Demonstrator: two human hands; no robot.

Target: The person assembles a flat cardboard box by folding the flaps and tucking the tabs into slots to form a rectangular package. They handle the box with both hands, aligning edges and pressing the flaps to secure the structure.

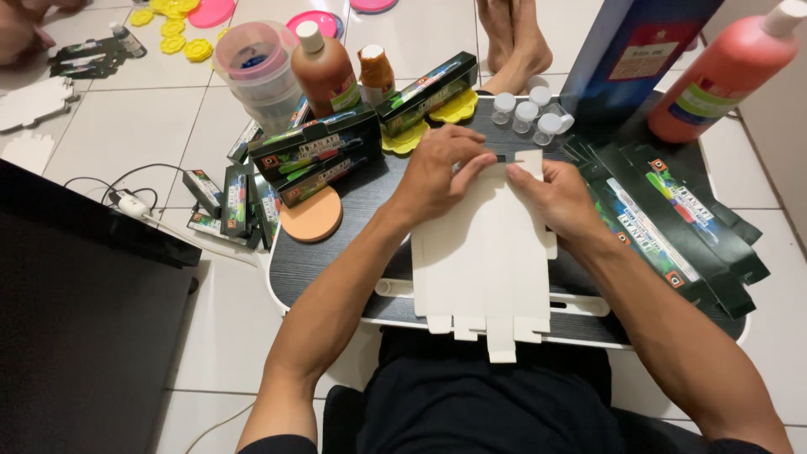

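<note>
A flat, unfolded white cardboard box blank lies white side up on a small dark lap table. My left hand presses on its far left corner, fingers curled over the top edge. My right hand holds the far right part, thumb and fingers pinching the top flap. Both hands meet at the blank's upper edge. Tabs of the blank hang over the table's near edge.
Assembled dark green boxes pile at the left; flat printed blanks stack at the right. A brown bottle, orange bottle, plastic container, small vials, an orange disc. Another person's feet rest beyond.
</note>
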